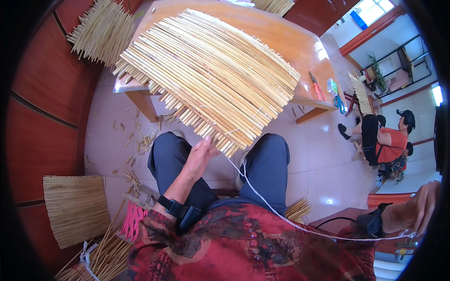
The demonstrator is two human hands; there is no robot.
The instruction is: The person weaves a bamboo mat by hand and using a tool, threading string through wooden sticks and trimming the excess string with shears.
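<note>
- Toward one o'clock, the left forearm (180, 189) is angled up from the lap, a black strap being worn at the wrist.
- Just off centre, toward eight o'clock, the left hand (199, 157) is set against the mat's near edge, its fingers partly bent; whether a reed is pinched cannot be told, the fingertips being partly hidden.
- Near four o'clock, the right hand (419, 208) is held out well apart from the left, its fingers curled closed on a white cord (290, 223).
- From the mat's near corner, the cord is drawn across the lap in a slack curve.
- At twelve o'clock, the reed mat (211, 70) is laid on the table (300, 40), its near edge overhanging.
</note>
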